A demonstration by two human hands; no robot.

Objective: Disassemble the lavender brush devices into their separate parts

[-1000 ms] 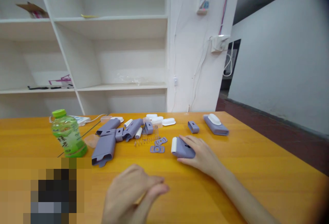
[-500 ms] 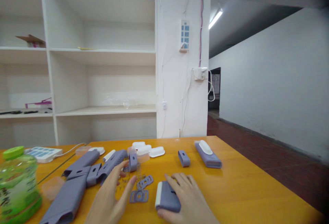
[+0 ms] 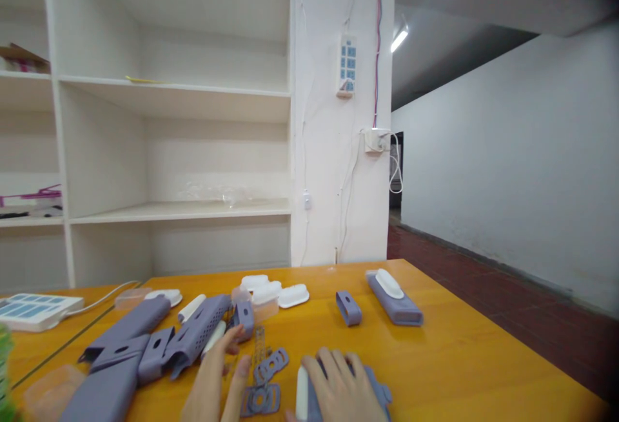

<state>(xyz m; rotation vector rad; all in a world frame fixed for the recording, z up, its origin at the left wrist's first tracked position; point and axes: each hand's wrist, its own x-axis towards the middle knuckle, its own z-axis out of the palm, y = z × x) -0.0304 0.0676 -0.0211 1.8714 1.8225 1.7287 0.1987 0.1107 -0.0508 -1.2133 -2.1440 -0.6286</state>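
My right hand (image 3: 341,383) lies over a grey-purple plastic casing with a white edge (image 3: 302,386), fingers curled across its top. The casing rests on the table near its front edge, and a tab of it pokes out to the right of the hand. My left hand (image 3: 215,377) is open, thumb and fingers apart, with nothing visible between them. Beside its fingertips are a grey-purple ring-shaped sleeve (image 3: 244,319) and several small metal springs (image 3: 260,344). Two flat slotted grey-purple plates (image 3: 271,365) lie between the hands.
Several grey-purple casings (image 3: 109,380) are heaped at the left. White oval caps (image 3: 293,295) sit at the back. On the right are a loose sleeve (image 3: 349,308) and a casing with a white cap on it (image 3: 395,299). A power strip (image 3: 41,311) is at the far left.
The view has shifted. My right hand has moved further over the casing, which now shows past the hand on its right. My left hand stays open near the springs.
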